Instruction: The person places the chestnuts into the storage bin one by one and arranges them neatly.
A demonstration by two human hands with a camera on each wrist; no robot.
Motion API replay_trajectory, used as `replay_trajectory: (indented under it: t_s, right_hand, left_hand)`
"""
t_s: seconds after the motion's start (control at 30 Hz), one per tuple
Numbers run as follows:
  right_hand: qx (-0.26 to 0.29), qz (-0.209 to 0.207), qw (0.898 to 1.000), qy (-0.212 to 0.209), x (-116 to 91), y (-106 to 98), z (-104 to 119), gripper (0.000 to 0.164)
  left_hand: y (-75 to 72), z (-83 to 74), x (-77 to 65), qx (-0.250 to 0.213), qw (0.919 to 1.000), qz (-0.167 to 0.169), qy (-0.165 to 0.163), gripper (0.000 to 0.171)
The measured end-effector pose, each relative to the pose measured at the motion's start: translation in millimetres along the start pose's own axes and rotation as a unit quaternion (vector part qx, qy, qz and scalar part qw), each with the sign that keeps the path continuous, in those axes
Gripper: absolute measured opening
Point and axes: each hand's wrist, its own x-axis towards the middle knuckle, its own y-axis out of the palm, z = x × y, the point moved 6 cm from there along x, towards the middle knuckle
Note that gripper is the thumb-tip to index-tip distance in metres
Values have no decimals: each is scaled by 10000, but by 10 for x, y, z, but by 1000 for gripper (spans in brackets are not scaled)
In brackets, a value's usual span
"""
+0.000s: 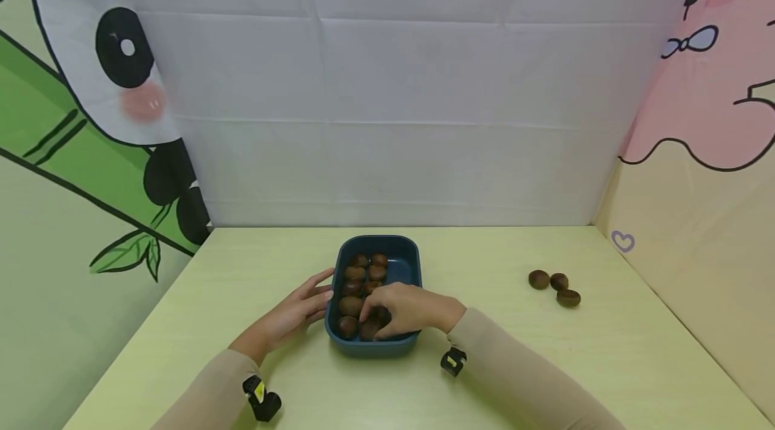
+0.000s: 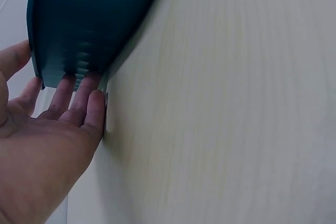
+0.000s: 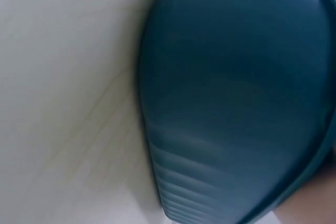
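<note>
A dark blue rectangular box [image 1: 381, 349] stands on the table with rows of brown chestnuts [image 1: 350, 306] along its left and middle. My right hand [image 1: 412, 307] reaches in over the right wall, thumb and forefinger curled round a chestnut [image 1: 380, 315] near the front; the fingers partly cover it. My left hand [image 1: 290, 315] is at the box's left side, fingers extended. In the left wrist view its fingertips rest against the box wall [image 2: 89, 19]. The right wrist view shows mostly the box's outer wall [image 3: 231, 103], which hides the fingers.
Three loose chestnuts [image 1: 560, 282] lie together on the pale wooden table [image 1: 484, 262], to the right of the box. A white cloth backdrop [image 1: 399, 120] rises behind the table, with cartoon-printed panels at both sides.
</note>
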Motion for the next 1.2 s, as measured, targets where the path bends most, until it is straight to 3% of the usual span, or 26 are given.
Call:
replay_trajectory:
  t_s: [0.13,0.33,0.7,0.9,1.2]
  right_hand:
    - [49,-20,9999,-92,-25,-44,26,31]
    - [247,-139,9996,92,-148,-206,21,28]
    - [145,-725,9967,322,-601,-616,-128,25]
    - [73,-955,9919,838,-976,-815,-364,25]
    - [150,-1305,9758,1748,-1635,-967,-937,22]
  left_hand:
    - [-3,0,-5,-11,10000,-25,-9,69]
    - [-6,1,-4,-22,10000,-36,22,69]
    - [2,-3,-5,17,10000,-53,-11,69]
    - [0,3,-2,-2,10000,-63,-13,69]
    - [-5,15,5,26,10000,-69,-34,69]
